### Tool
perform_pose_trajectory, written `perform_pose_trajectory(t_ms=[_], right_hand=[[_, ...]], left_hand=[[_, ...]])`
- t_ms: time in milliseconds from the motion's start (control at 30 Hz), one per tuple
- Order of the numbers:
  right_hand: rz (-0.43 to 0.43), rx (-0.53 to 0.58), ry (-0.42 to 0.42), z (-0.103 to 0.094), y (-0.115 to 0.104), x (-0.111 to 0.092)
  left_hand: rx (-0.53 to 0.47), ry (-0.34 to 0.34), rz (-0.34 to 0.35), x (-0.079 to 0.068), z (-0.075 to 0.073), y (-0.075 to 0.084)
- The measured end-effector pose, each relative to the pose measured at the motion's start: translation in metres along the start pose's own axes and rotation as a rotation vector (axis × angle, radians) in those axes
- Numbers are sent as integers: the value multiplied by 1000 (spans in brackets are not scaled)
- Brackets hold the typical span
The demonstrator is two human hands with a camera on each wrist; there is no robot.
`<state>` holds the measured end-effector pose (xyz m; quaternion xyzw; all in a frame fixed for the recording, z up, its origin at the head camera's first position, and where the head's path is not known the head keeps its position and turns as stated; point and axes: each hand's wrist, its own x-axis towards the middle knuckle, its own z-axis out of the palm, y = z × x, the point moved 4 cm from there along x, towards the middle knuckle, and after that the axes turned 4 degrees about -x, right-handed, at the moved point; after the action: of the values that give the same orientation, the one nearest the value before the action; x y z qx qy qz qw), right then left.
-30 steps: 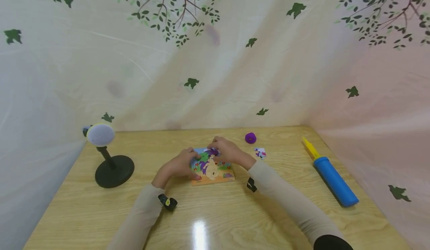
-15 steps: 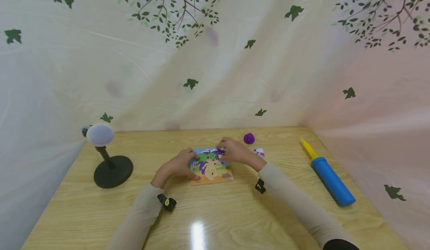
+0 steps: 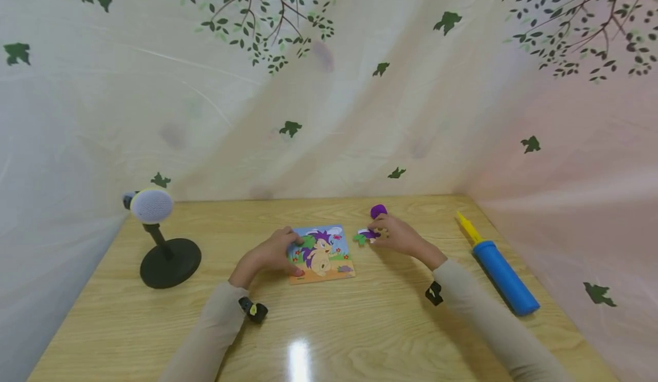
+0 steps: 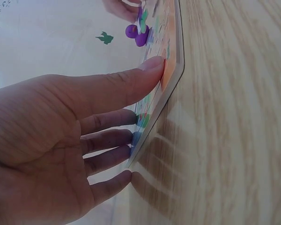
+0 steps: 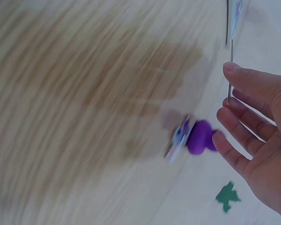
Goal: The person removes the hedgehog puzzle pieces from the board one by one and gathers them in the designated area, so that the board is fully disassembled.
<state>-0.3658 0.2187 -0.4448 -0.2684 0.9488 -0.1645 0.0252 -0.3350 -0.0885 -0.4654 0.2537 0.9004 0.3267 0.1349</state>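
Note:
On the table lies a thin jigsaw puzzle board (image 3: 334, 259) with a picture of a purple-haired hedgehog. My left hand (image 3: 277, 250) rests at its left side; in the left wrist view the thumb (image 4: 152, 65) presses on its face and the fairly straight fingers touch the edge. To the right of the board, my right hand (image 3: 403, 235) pinches a puzzle piece (image 3: 364, 236) coloured purple, green and white. That piece (image 5: 230, 84) shows nearly edge-on between thumb and fingertips in the right wrist view. A second puzzle piece (image 5: 179, 136) lies beyond this hand.
Beside the second piece sits a small purple toy (image 3: 378, 210) with a rounded head and body. At the right lies a blue hand pump (image 3: 506, 279) with a yellow nozzle. A round white mesh head on a black stand (image 3: 171, 262) stands at the left.
My right hand has moved right, from the top of the board, carrying the puzzle piece off it. More of the hedgehog picture shows now. The left hand has stayed at the board's left side.

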Motion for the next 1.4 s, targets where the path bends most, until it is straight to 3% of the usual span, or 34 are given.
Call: perform_pose_trajectory(t_ms=[200,433,767,1400], right_hand=[[20,-2,44,-3,16,-7],[0,-17,68,-1,28,-7],[-51,16,71,3,29,-1],[-18,32,51,4,25,3]], left_hand=[[-8,-11,-21,-1,-1,1],[-7,-4,0,-1,0,0],[-8,1,-1,1,2,-2],[-29,-4,-22,-3,-2,-3]])
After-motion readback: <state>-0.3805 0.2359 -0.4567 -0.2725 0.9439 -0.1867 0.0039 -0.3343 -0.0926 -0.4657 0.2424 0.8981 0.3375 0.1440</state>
